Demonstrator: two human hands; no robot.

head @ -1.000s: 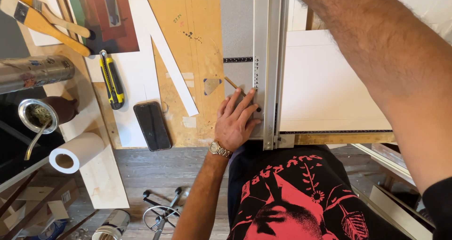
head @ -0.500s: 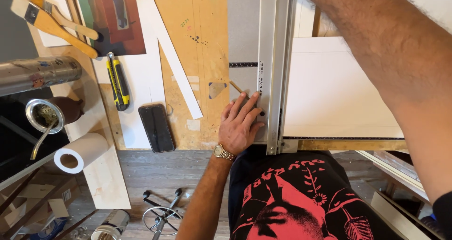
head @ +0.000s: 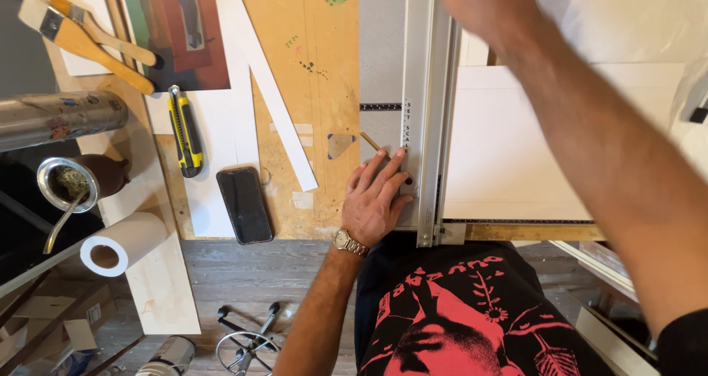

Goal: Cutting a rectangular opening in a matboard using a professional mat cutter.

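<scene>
Two hands: left hand [head: 376, 199] spread flat, pressing the metal cutter rail [head: 428, 103]; right hand [head: 479, 3] blurred, grip unreadable.
White board [head: 509, 147]: under the rail, on the counter [head: 310, 88].
Risk: if pressure eases, the rail may shift and skew the cut; fingertips sit close to its edge.
Pencil [head: 371, 141]: loose, just beside the fingers.

right hand [head: 479, 3] blurred, fingers cut off by top edge

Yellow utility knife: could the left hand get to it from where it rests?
Probably yes. The left hand lies flat on the metal rail, holding nothing. The knife lies uncovered to its left; only a phone and a white strip lie flat between them.
</scene>
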